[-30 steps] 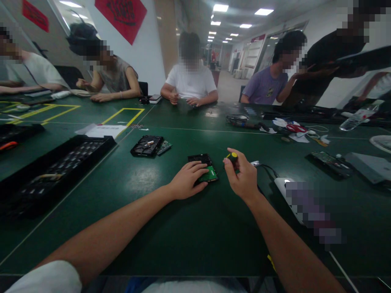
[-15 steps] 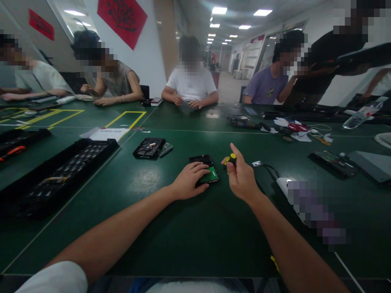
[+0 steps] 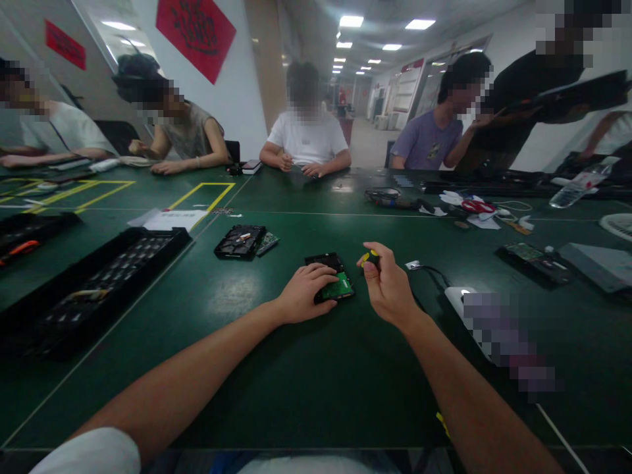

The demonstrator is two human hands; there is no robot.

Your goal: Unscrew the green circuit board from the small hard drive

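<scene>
A black hard drive with a green circuit board on top lies on the green table in front of me. My left hand rests on its left side, fingers curled over the board, pinning it down. My right hand is closed around a screwdriver with a yellow and black handle, held just right of the drive, tip angled down toward it. The screwdriver's shaft is hidden by my fingers.
A second opened drive lies further left, next to a long black tray. A white device with a black cable sits at my right. More boards, a bottle and several seated people line the far side.
My right hand's fingers, raised half a second ago, have curled back round the screwdriver handle, and the hand has dipped slightly toward the drive. My left hand has stayed on the drive.
</scene>
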